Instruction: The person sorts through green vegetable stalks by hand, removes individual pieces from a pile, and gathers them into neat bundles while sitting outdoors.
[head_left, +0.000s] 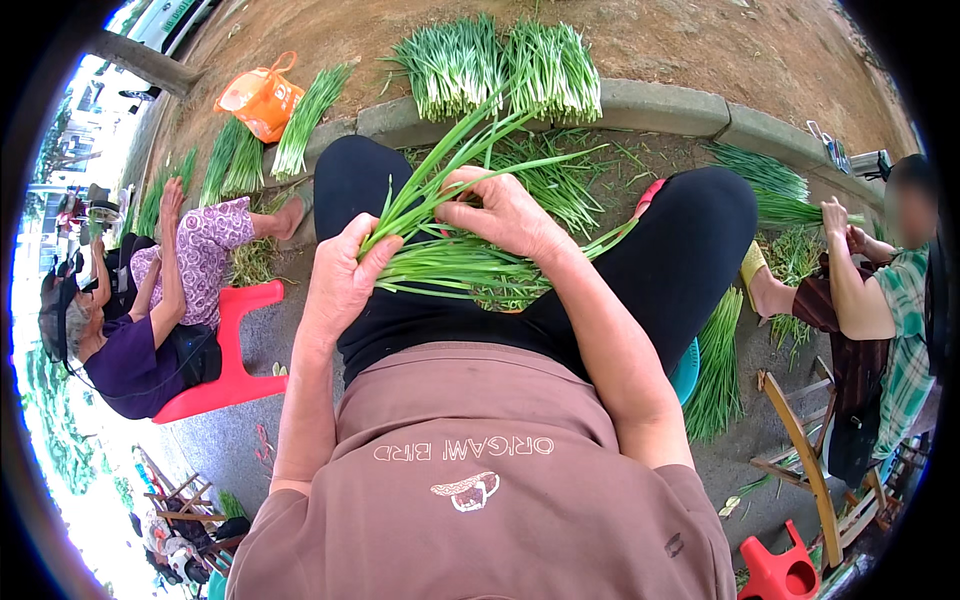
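My left hand (346, 274) is closed round the lower end of a few green chive-like stalks (431, 184), which fan out up and to the right. The fingers of my right hand (506, 210) are bent among these stalks, thumb and fingertips close together; whether they pinch one is hard to tell. Beneath both hands, a looser bunch of the same greens (457, 262) lies across my lap. More cut greens (551, 176) are spread on the ground beyond my knees.
Trimmed bundles (450, 71) lie along the concrete kerb (652, 109), near an orange bag (262, 97). A person on a red plastic chair (236, 360) sits at left; another person at right holds greens (787, 208). A green pile (716, 367) and a wooden chair (806, 465) are at right.
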